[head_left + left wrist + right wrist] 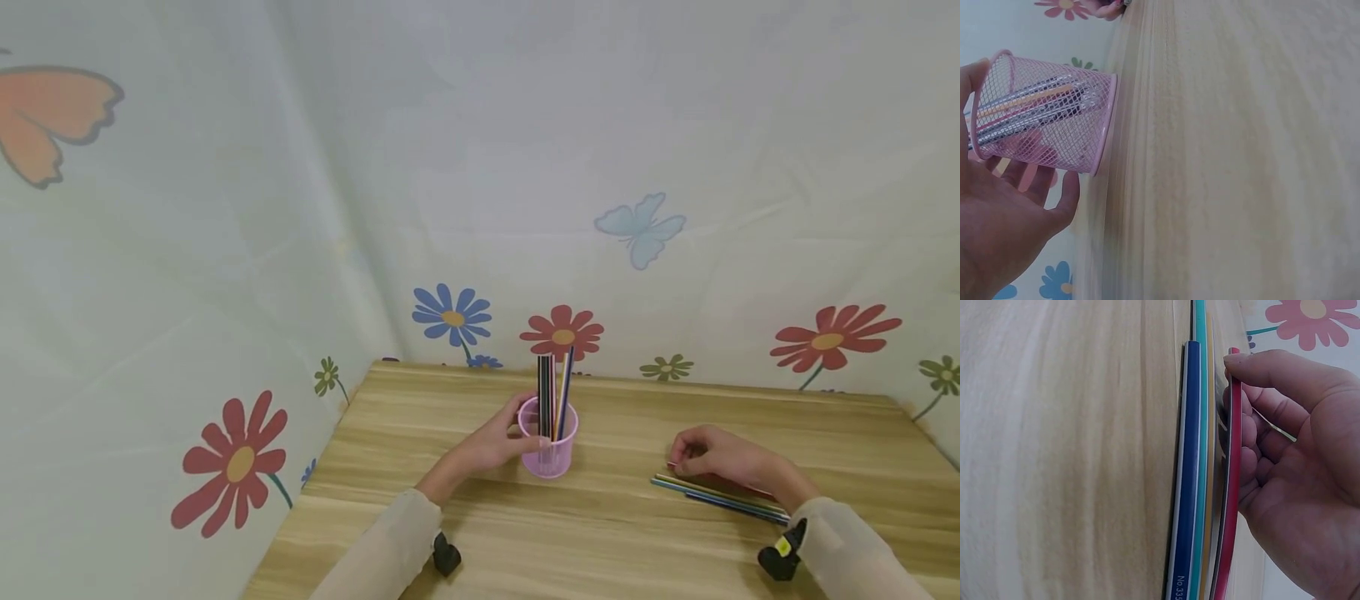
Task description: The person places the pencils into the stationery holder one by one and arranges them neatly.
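A pink mesh pencil cup [557, 463] stands upright on the wooden table, with several pencils [544, 385] leaning in it. My left hand [491, 446] holds the cup from its left side, thumb in front and the other fingers behind. To the right, my right hand [726, 457] pinches one end of a red pencil [1233, 462] between thumb and fingers. Beside that pencil lie a dark blue pencil [1189, 456], a teal pencil [1200, 325] and a yellow pencil [1210, 387], side by side on the table. In the head view my right hand and wrist partly cover them.
The wood-grain table [600, 533] reaches back to a pale cloth wall [487, 167] printed with flowers and butterflies. A dark wrist device [446, 554] hangs at my left sleeve, another device [782, 560] at my right.
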### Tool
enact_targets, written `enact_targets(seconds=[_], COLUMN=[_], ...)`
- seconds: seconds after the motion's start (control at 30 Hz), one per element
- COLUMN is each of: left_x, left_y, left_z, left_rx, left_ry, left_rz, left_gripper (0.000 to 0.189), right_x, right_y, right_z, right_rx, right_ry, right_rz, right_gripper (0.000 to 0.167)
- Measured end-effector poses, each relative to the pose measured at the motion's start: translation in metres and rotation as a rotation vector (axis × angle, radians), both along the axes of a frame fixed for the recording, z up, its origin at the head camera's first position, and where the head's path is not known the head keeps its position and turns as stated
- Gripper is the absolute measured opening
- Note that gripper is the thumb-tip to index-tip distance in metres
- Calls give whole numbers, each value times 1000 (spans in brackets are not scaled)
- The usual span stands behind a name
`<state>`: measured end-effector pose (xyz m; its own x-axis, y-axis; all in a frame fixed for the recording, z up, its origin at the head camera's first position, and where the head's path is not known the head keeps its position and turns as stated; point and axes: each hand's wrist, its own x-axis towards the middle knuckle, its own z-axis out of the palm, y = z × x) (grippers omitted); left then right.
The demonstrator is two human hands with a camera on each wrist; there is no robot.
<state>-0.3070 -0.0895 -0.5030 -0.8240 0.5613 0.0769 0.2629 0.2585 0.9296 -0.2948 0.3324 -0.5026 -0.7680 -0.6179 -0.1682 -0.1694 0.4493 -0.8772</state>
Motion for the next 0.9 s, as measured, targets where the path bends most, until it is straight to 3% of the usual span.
enact_targets(seconds=[0.2, 0.5, 0.67, 0.9], left_x=[0, 1, 2, 3], left_y=[0, 0, -3, -1], left_z=[-2, 0, 1, 4], left_rx=[-1, -7, -2, 9], left_ry=[0, -19, -24, -17], left_rz=[-2, 1, 8, -6], left_gripper=[74, 76, 76, 73], right_x=[1, 0, -5, -11], right_y=[1, 8, 5, -6], right_z=[-4, -5, 7, 37], right_rx=[-27, -42, -42, -53], right_ry=[-37, 45, 68, 184], right_rz=[-13, -18, -30, -55], right_gripper=[16, 13, 15, 16])
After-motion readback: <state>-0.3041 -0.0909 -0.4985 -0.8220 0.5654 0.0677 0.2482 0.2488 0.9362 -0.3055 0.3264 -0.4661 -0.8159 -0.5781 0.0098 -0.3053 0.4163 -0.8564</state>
